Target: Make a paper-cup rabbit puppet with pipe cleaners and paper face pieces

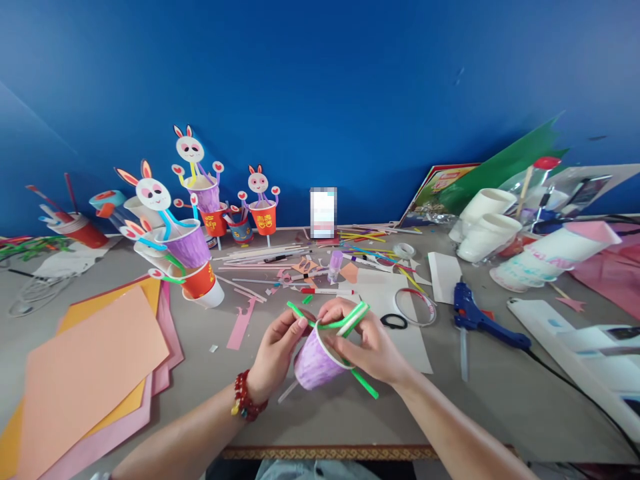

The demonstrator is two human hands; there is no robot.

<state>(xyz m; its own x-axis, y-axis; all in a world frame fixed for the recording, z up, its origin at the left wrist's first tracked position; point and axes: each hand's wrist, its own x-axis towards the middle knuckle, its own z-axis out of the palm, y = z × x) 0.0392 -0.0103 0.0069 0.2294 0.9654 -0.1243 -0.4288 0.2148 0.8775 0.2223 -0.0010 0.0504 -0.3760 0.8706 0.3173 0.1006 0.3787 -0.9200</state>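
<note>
Tilted above the table's front is a purple-coloured paper cup (316,363), its mouth facing up and to the right. Green strips (356,319) cross its mouth, and one green end sticks out past the lower right rim. A pale stick pokes out below the cup's base. My left hand (284,337) is closed at the left rim, fingertips pinching the cup edge and a green strip. On the other side my right hand (367,343) grips the rim and the green strips, with its thumb at the cup's mouth. Some fingers are hidden behind the cup.
Rabbit figures on cups (195,247) stand at back left, above stacked coloured paper (95,360). Pens, straws and scraps lie mid-table. To the right are a tape roll (415,307), a blue glue gun (480,317) with its cord, and white paper cups (487,237).
</note>
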